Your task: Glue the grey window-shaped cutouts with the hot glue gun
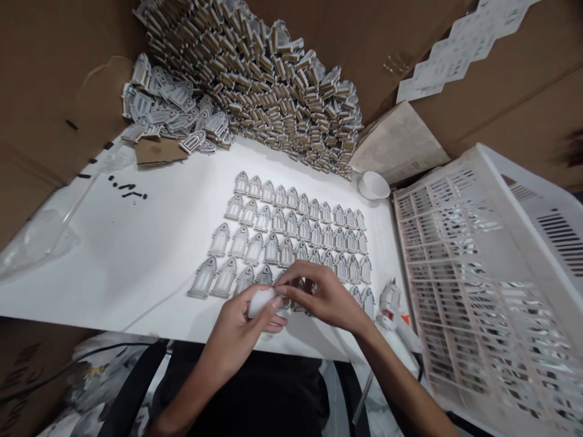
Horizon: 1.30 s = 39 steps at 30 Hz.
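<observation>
The left hand wraps its grip around a small white rounded object, fingers closed about it so only the pale top shows. The right hand meets it from the other side, its fingertips pinched narrow at the tip of that white object; what sits between them is too small to tell. Both hands hover at the near edge of the bench, over the nearest row of arch-shaped cutouts. These grey, window-like pieces lie flat in four neat rows across the middle of the white surface. Just beside the right wrist, toward the near right corner, lies a white glue gun. At the right edge stands a white slatted crate, tilted. A small white bowl sits near the far right corner. Along the far edge rises a large heap of stacked pieces, with a looser pile at the far left. Brown cardboard walls the bench round.
</observation>
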### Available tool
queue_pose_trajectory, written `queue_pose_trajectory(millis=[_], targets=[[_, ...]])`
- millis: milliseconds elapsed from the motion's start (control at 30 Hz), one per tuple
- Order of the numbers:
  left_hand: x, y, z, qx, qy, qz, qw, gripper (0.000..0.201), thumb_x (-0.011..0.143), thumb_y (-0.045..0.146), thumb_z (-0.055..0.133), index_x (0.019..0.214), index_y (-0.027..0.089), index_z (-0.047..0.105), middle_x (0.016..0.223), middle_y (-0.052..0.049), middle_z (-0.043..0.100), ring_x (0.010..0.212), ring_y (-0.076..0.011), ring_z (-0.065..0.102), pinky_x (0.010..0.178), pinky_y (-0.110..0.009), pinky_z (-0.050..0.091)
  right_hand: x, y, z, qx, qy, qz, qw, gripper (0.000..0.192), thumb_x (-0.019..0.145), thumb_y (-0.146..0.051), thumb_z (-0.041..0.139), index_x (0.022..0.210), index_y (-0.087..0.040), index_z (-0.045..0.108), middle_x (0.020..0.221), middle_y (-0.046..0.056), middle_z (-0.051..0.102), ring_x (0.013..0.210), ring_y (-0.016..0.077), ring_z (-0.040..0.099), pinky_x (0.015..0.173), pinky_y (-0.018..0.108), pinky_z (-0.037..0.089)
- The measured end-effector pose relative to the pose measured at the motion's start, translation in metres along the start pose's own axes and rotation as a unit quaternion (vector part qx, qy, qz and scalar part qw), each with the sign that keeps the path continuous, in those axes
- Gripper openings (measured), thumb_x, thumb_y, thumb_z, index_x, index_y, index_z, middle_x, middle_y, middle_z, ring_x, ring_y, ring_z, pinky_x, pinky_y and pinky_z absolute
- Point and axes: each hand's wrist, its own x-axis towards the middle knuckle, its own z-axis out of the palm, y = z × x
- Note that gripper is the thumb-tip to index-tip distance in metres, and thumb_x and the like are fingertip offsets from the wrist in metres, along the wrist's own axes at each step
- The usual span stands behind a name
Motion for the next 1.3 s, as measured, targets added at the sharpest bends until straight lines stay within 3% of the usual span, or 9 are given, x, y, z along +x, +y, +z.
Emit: queue_pose_trajectory(millis=[100, 267, 333, 500, 733, 967, 1300], targets=[[0.001, 0.001, 0.003, 0.001, -0.003, -0.013, 1.000, 0.048, 0.091, 0.058, 0.080, 0.121, 0.022, 0.074, 0.107, -0.006, 0.086, 0.091, -0.0292, 0.085, 0.085, -0.041, 0.072, 0.000, 0.003, -0.006, 0.021, 0.011, 0.029, 0.999, 0.020, 0.100, -0.045, 0.077, 0.099, -0.027, 0.084, 0.096, 0.002, 0.080, 0.076, 0.0169, 0.070, 0.059, 0.028, 0.047], [0.003, 0.002, 0.004, -0.002, -0.002, -0.030, 1.000, 0.053, 0.090, 0.061, 0.081, 0.124, 0.022, 0.073, 0.113, -0.008, 0.086, 0.093, -0.0289, 0.085, 0.087, -0.039, 0.072, 0.020, 0.023, -0.023, -0.028, 0.141, 0.034, 0.989, 0.022, 0.100, -0.043, 0.075, 0.111, -0.026, 0.083, 0.097, 0.003, 0.080, 0.073, 0.0170, 0.069, 0.059, 0.028, 0.049], [0.004, 0.002, 0.003, -0.004, 0.009, -0.035, 0.999, 0.054, 0.089, 0.062, 0.082, 0.124, 0.021, 0.073, 0.115, -0.009, 0.086, 0.094, -0.0288, 0.085, 0.089, -0.039, 0.071, 0.029, 0.034, -0.025, -0.047, 0.161, 0.032, 0.985, 0.021, 0.099, -0.039, 0.074, 0.111, -0.025, 0.083, 0.093, 0.002, 0.079, 0.071, 0.0164, 0.067, 0.060, 0.028, 0.048], [0.002, 0.006, 0.002, -0.019, 0.019, -0.051, 0.998, 0.057, 0.087, 0.062, 0.083, 0.126, 0.021, 0.074, 0.117, -0.010, 0.086, 0.096, -0.0303, 0.085, 0.091, -0.041, 0.071, 0.038, 0.051, -0.022, -0.050, 0.143, 0.028, 0.988, 0.020, 0.100, -0.038, 0.072, 0.110, -0.024, 0.082, 0.094, 0.002, 0.081, 0.077, 0.0178, 0.070, 0.069, 0.029, 0.051], [-0.003, 0.011, 0.008, -0.024, 0.041, -0.048, 0.998, 0.052, 0.088, 0.060, 0.082, 0.122, 0.022, 0.075, 0.115, -0.010, 0.086, 0.095, -0.0299, 0.085, 0.090, -0.042, 0.071, 0.039, 0.050, -0.022, -0.070, 0.140, 0.022, 0.987, 0.019, 0.099, -0.039, 0.073, 0.109, -0.025, 0.081, 0.096, 0.003, 0.081, 0.078, 0.0183, 0.070, 0.072, 0.030, 0.053], [0.001, 0.007, 0.007, -0.010, -0.004, -0.049, 0.999, 0.057, 0.091, 0.063, 0.079, 0.129, 0.022, 0.071, 0.124, -0.011, 0.084, 0.100, -0.0289, 0.085, 0.094, -0.040, 0.070, 0.040, 0.048, -0.022, -0.088, 0.145, 0.014, 0.985, 0.018, 0.099, -0.038, 0.074, 0.109, -0.025, 0.082, 0.095, 0.002, 0.080, 0.075, 0.0178, 0.069, 0.071, 0.030, 0.053], [0.001, 0.008, 0.006, 0.009, -0.003, -0.049, 0.999, 0.058, 0.092, 0.064, 0.077, 0.131, 0.022, 0.071, 0.125, -0.011, 0.083, 0.103, -0.0307, 0.084, 0.096, -0.042, 0.069, 0.038, 0.044, -0.024, -0.116, 0.144, -0.002, 0.983, 0.021, 0.097, -0.036, 0.079, 0.116, -0.028, 0.081, 0.098, 0.003, 0.077, 0.075, 0.0180, 0.065, 0.072, 0.032, 0.051]])
